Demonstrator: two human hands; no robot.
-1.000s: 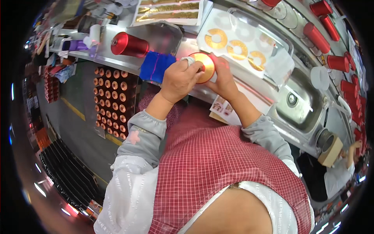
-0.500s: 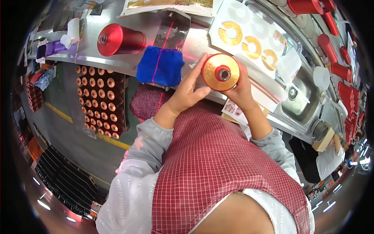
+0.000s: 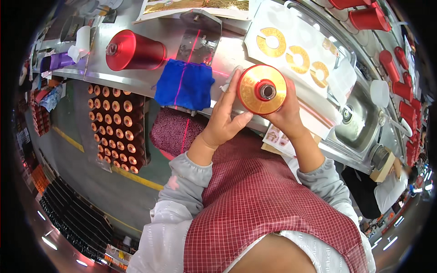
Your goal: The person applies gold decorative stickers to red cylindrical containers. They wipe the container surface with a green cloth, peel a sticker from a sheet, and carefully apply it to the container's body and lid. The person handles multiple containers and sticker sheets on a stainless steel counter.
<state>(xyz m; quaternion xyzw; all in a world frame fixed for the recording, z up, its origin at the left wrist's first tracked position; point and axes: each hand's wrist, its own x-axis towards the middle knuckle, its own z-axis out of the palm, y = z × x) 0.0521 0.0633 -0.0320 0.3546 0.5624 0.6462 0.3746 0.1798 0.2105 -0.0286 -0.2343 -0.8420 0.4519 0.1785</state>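
Well, we clasp the bottle [image 3: 251, 91] with our right hand [image 3: 290, 113]; our left [image 3: 223, 122], loosely open, lies alongside it; a cloth [image 3: 184, 85] sits nearby.

The body of the bottle [image 3: 247, 98] is hidden beneath its gold shoulder, and the fingertips of the right hand [image 3: 289, 111] are out of sight behind it. The left hand [image 3: 224, 118] leaves little of a white scrap [image 3: 224, 87] visible. The cloth [image 3: 184, 86] hides part of the metal plate [image 3: 199, 43]. The gold sheet [image 3: 195, 5] is cut off above. Marks on the gold rings [image 3: 298, 68] are too small to tell.
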